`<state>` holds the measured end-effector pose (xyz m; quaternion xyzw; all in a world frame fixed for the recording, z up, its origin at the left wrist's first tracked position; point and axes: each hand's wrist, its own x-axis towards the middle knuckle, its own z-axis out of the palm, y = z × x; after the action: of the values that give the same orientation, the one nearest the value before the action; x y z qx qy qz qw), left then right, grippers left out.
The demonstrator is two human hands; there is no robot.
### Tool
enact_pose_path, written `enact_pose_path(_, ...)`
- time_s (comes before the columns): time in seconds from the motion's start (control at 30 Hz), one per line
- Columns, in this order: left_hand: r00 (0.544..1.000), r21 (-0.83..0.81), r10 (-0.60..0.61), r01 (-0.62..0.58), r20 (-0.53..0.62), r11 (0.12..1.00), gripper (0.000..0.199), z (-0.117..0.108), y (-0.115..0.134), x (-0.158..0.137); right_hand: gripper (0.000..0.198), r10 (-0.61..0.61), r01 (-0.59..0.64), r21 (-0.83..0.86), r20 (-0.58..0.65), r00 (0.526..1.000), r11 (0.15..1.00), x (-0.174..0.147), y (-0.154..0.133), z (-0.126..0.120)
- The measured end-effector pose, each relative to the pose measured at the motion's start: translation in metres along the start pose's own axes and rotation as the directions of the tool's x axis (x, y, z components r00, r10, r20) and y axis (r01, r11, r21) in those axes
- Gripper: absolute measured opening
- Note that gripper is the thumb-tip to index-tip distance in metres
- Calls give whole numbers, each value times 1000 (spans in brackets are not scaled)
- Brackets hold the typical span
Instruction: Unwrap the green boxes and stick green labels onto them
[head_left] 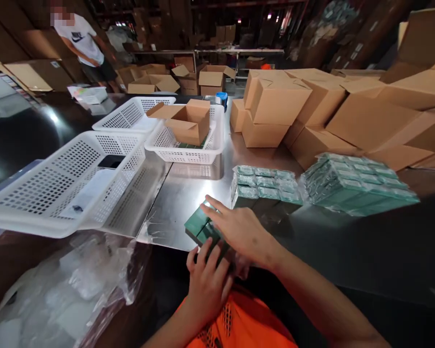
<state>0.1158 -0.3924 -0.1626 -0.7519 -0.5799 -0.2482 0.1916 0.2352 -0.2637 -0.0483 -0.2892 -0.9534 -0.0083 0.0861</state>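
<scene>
A small block of green boxes (pixel 196 221) sits at the near edge of the metal table. My right hand (pixel 241 232) reaches over it from the right, its fingers laid across the top and its thumb out of sight. On the near side, the bent fingers of my left hand (pixel 207 278) press against the same boxes. A bit of clear plastic film (pixel 242 265) shows beneath my right hand. Just beyond it stands a film-wrapped pack of green boxes (pixel 265 186), and a larger wrapped stack (pixel 358 186) lies farther right.
At left, a white basket (pixel 68 164) holds a phone (pixel 111 161) and paper. Another basket (pixel 184 157) bears an open carton (pixel 190 123). Brown cartons (pixel 275 104) line the right back. A bag of plastic waste (pixel 68 290) is at near left. A person (pixel 83 41) stands far left.
</scene>
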Motion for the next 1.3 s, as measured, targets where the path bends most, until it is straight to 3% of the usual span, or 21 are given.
enact_pose_path(0.1,994,59,-97,100,-40,993,30,7,-12,1,56,-12,14,-18,100,995,1000,43,-8,-1)
enact_pose_path(0.23,967,122,-233,245,-104,962,28,2,-48,2,42,131,-127,-35,196,972,991,68,-10,8)
enact_pose_path(0.3,924,107,-367,378,-105,920,27,-1,-73,4,48,233,-224,-66,215,949,972,73,-11,13)
enact_pose_path(0.43,789,-29,-613,612,-44,790,16,-2,-128,17,61,371,-379,-13,231,899,925,78,-21,22)
enact_pose_path(0.53,752,-84,-659,655,-18,751,25,-8,-160,25,60,352,-376,51,251,902,925,70,-30,25)
enact_pose_path(0.63,714,-123,-700,694,-8,709,35,-24,-168,18,69,362,-396,97,256,896,913,50,-35,29)
enact_pose_path(0.7,754,-138,-657,652,9,746,46,-35,-160,6,79,367,-409,112,275,889,906,35,-37,34)
enact_pose_path(0.77,846,-135,-528,534,79,835,66,-41,-148,-6,91,346,-397,120,308,886,910,22,-41,42)
enact_pose_path(0.83,902,-107,-399,418,165,902,73,-41,-138,-15,93,334,-386,120,314,889,915,15,-48,53)
enact_pose_path(1.0,908,-29,-351,366,227,930,51,-30,-142,-16,59,300,-312,113,110,947,943,10,-73,87)
enact_pose_path(1.1,914,-56,-323,346,247,937,48,-30,-158,-13,52,251,-249,122,-3,968,961,12,-81,99)
enact_pose_path(1.3,921,-158,-269,321,281,934,45,-41,-181,-10,55,239,-238,191,18,971,952,19,-80,95)
